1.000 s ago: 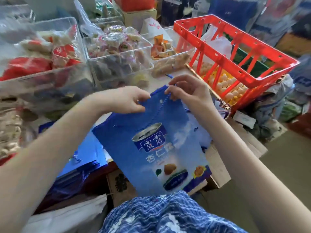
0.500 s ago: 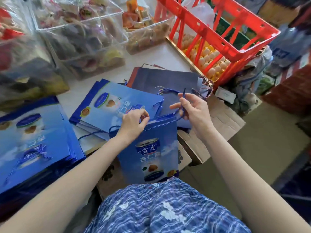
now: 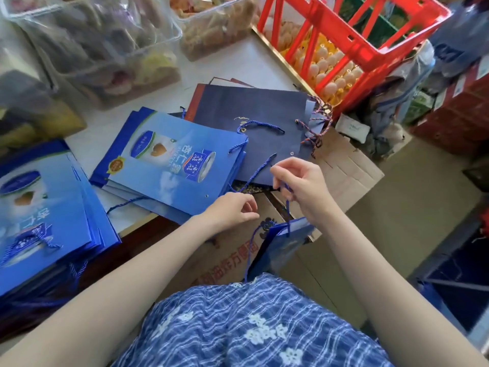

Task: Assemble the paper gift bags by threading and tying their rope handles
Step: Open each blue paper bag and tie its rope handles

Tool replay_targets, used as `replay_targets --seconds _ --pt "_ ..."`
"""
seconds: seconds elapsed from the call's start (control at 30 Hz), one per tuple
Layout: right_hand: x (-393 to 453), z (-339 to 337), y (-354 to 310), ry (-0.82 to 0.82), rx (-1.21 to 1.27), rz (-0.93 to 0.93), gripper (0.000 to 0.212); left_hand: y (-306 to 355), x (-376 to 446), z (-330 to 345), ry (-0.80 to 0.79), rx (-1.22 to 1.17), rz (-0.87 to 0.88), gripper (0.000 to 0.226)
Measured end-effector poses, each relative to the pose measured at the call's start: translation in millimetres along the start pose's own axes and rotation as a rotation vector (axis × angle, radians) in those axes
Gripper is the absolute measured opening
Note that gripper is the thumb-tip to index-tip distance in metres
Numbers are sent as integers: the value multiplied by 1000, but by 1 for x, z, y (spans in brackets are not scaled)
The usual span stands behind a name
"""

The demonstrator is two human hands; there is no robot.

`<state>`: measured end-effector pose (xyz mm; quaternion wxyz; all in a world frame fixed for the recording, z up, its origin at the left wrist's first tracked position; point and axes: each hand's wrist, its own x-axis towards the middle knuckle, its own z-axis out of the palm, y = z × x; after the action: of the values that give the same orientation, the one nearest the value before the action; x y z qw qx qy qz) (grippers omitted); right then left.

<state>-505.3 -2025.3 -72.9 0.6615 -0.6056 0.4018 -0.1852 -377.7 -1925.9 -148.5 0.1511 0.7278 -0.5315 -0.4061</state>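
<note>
A blue paper gift bag (image 3: 280, 247) hangs edge-on over my lap beside a cardboard box. My right hand (image 3: 301, 186) pinches its blue rope handle (image 3: 288, 210) and holds it up above the bag's top edge. A second stretch of rope (image 3: 248, 255) loops down from the bag. My left hand (image 3: 235, 210) hovers at the table edge with curled fingers. A loose blue rope (image 3: 254, 173) runs from the dark bags down to its knuckles; whether the hand holds that rope is hidden.
Flat printed blue bags lie stacked at the table's middle (image 3: 169, 160) and left (image 3: 45, 207). A pile of dark navy bags (image 3: 254, 112) lies behind them. Clear tubs of sweets (image 3: 100, 43) and a red crate (image 3: 354, 35) stand at the back. A cardboard box (image 3: 344, 168) is on the right.
My left hand has let go of the bag's top edge and moved to the table edge. The bag dropped lower and turned edge-on, hanging by the rope in my right hand.
</note>
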Motion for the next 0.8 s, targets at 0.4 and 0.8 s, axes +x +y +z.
replay_targets --seconds 0.4,0.8 --pt "9 2 -73 50 381 -211 12 23 -14 0 -67 137 146 36" --pt "14 -33 -23 -107 -752 -194 13 34 -56 -67 428 -34 101 20"
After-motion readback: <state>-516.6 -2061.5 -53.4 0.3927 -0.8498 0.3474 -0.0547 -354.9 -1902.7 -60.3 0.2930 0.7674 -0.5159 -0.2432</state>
